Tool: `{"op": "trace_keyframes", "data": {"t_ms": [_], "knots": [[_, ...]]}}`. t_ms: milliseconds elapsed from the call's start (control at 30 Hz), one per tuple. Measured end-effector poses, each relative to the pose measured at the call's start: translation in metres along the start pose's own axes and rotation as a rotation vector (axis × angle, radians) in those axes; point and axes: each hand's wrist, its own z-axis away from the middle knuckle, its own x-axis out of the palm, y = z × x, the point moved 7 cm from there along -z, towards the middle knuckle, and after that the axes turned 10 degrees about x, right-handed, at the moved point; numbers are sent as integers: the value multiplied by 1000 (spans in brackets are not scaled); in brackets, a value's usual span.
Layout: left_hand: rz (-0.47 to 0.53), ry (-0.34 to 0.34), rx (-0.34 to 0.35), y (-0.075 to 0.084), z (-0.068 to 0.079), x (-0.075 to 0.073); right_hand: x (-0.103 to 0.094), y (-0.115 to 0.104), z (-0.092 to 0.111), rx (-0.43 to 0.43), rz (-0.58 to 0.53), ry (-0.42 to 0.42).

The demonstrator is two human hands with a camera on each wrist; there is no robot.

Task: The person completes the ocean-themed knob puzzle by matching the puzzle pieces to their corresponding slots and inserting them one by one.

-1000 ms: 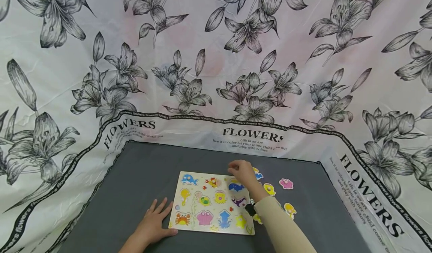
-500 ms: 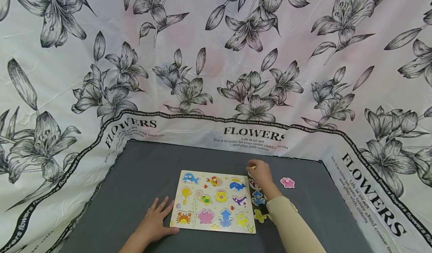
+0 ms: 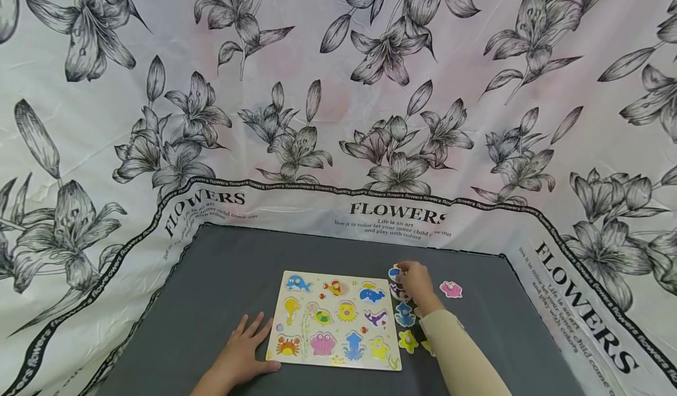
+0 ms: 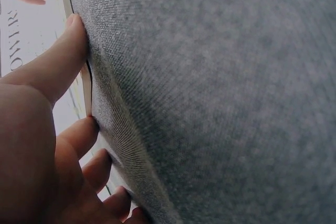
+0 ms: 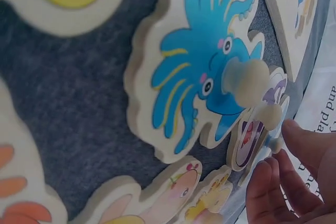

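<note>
**Two hands by a sea animal board**

At the left, the white flower cloth [image 3: 296, 126] says "FLOWERS" in big black letters, with small words under it that bend in a fold. A thin black band [image 3: 322, 188] says "flowers" again and again. Next is the left hand [image 3: 241, 347], with its fingers spread on the gray table [image 3: 238, 261]. Its fingertips and thumb touch the left end of the board [image 3: 317, 361].

The board lies flat between the two hands, nearer than the right hand. It has pictures of a crab, a star and more. Past its far side, the cloth says "FLOWERS," "Life is an art" and "and play with colors."

To the board's right, the right hand [image 3: 418, 283] pinches the little knob [image 5: 273, 145] of a blue piece [image 3: 394, 274]. Nearer are a blue squid piece [image 3: 405, 315] and a yellow star piece [image 3: 408, 342]. Farther right lies a pink shell piece [image 3: 451, 289]. At the far right, "FLOWERS" runs slanting down the cloth.
</note>
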Motion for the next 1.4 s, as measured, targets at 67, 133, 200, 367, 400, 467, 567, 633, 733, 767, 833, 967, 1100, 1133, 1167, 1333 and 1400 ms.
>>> {"op": "trace_keyframes", "data": {"t_ms": [67, 133, 200, 367, 400, 467, 567, 633, 733, 767, 833, 967, 1100, 1133, 1167, 1333, 1400], "knots": [[7, -1, 2, 0, 0, 1, 2, 3, -1, 8, -12, -3], [11, -2, 5, 0, 1, 2, 3, 6, -2, 16, -15, -7], [14, -3, 7, 0, 1, 3, 5, 9, -4, 24, -13, -12], [11, 0, 9, 1, 0, 6, 6, 14, -7, 8, 14, 3], [10, 1, 8, 1, 0, 6, 5, 15, -6, 4, 19, 11], [8, -1, 8, 1, -1, 7, 3, 15, -5, -4, 23, 27], [12, -7, 14, 2, -1, 7, -1, 17, -3, 5, 15, 39], [20, -9, 22, 3, -1, 6, -4, 18, -2, 14, 9, 46], [32, -6, 30, 4, -1, 4, -11, 14, 1, -5, 18, 68], [32, -4, 31, 4, -1, 3, -13, 12, 2, -16, 29, 81], [27, -2, 28, 4, -1, 1, -17, 7, 4, -33, 42, 96], [8, -4, 18, 4, -1, -1, -22, -3, 7, -44, 63, 115], [-2, -5, 6, 3, 0, -2, -21, -11, 11, -65, 33, 104], [-3, -5, 4, 3, 0, -2, -21, -13, 13, -74, 19, 100], [-3, -4, 4, 4, 1, -2, -20, -15, 14, -84, 4, 97], [-5, -9, 0, 4, 2, -2, -15, -25, 23, -145, -27, 78], [-4, -8, 0, 4, 2, -2, -12, -30, 27, -160, -28, 71]]}}
